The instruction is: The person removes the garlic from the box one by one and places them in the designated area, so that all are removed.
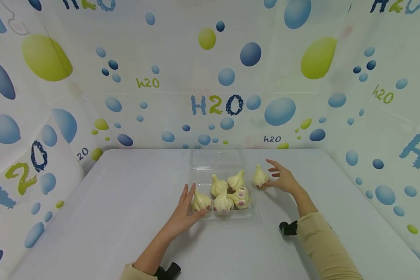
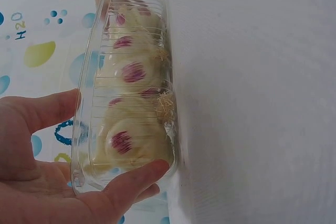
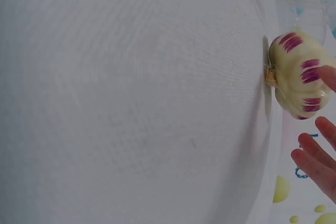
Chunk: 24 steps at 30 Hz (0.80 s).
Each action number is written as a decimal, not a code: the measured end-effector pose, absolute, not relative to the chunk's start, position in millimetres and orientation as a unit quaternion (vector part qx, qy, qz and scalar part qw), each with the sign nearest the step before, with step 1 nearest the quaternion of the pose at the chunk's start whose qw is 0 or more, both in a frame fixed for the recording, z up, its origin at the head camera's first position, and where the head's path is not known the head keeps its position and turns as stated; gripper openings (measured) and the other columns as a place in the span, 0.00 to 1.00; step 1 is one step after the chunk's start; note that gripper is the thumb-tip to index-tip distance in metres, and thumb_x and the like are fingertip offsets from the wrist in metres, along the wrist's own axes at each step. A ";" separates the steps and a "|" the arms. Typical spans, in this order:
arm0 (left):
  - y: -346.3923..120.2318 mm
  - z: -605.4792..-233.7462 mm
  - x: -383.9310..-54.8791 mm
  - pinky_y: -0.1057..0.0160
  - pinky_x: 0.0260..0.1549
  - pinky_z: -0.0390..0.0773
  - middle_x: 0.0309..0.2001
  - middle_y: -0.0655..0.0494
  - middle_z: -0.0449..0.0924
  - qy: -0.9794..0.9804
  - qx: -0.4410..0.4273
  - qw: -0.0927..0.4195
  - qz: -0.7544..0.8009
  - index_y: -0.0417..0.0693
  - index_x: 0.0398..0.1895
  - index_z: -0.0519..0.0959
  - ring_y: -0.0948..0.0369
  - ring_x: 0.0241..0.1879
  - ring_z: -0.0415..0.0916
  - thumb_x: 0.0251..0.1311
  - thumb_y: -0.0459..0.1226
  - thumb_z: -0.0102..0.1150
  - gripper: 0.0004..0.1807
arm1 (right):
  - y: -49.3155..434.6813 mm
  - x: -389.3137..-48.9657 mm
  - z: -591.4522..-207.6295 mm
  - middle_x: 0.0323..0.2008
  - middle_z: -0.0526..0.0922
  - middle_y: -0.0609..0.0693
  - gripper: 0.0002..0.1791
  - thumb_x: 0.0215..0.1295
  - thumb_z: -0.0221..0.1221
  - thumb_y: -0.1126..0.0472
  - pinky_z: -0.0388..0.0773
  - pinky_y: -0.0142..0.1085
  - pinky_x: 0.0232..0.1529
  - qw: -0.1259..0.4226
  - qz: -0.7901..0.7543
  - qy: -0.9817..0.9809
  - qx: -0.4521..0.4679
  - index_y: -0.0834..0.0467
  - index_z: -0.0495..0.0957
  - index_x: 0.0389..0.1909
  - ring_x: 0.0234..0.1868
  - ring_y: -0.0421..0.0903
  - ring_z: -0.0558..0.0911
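A clear plastic container (image 1: 251, 204) holds several garlic bulbs (image 1: 218, 186), white with purple streaks; its lid (image 1: 215, 158) lies folded back behind it. My left hand (image 1: 183, 214) grips the container's front left corner, thumb along the front and fingers at the left side. In the left wrist view, a fingertip lies against the clear wall (image 2: 84, 82) near the bulbs. One more garlic bulb (image 1: 260, 177) sits on the table just right of the container. Beside it is my right hand (image 1: 283, 179), fingers spread, with the thumb at the bulb's lower side.
A white-covered table (image 1: 126, 175) spreads under everything. Behind it hangs a white cloth (image 1: 175, 50) printed with blue and green drops and H2O lettering. Black wrist mounts (image 1: 287, 228) stick out at both sleeves.
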<state>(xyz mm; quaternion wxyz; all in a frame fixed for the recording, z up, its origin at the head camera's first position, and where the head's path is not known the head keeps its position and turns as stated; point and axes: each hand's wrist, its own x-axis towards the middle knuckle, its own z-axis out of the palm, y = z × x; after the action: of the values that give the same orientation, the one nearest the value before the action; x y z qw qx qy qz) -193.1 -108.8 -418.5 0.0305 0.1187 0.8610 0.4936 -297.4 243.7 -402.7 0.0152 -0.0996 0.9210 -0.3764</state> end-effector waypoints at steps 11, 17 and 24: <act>-109.1 -419.1 -192.2 0.34 0.56 0.48 0.71 0.40 0.32 0.858 0.120 0.034 0.498 0.49 0.72 0.44 0.40 0.68 0.35 0.56 0.42 0.60 0.46 | 242.4 -293.4 -399.5 0.56 0.67 0.72 0.47 0.49 0.67 0.64 0.69 0.56 0.49 0.002 -0.376 0.920 -0.110 0.59 0.52 0.68 0.54 0.68 0.69; -109.1 -418.9 -192.4 0.33 0.56 0.48 0.71 0.40 0.31 0.859 0.120 0.034 0.497 0.49 0.72 0.44 0.39 0.67 0.35 0.56 0.43 0.60 0.46 | 244.5 -291.4 -399.7 0.57 0.66 0.70 0.48 0.49 0.68 0.61 0.69 0.56 0.49 0.001 -0.380 0.920 -0.098 0.57 0.51 0.69 0.55 0.68 0.68; -111.7 -414.6 -192.4 0.35 0.57 0.48 0.71 0.39 0.31 0.864 0.118 0.041 0.487 0.47 0.72 0.43 0.40 0.68 0.35 0.56 0.43 0.60 0.46 | 247.3 -290.9 -396.4 0.57 0.67 0.69 0.46 0.52 0.66 0.58 0.67 0.55 0.52 -0.019 -0.374 0.921 -0.103 0.56 0.51 0.69 0.55 0.66 0.69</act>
<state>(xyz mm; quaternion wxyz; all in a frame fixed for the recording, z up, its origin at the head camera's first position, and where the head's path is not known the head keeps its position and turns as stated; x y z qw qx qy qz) -192.4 -111.7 -414.6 0.0408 0.1180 0.8642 0.4873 -290.9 247.3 -396.4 -0.0194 -0.1032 0.9214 -0.3742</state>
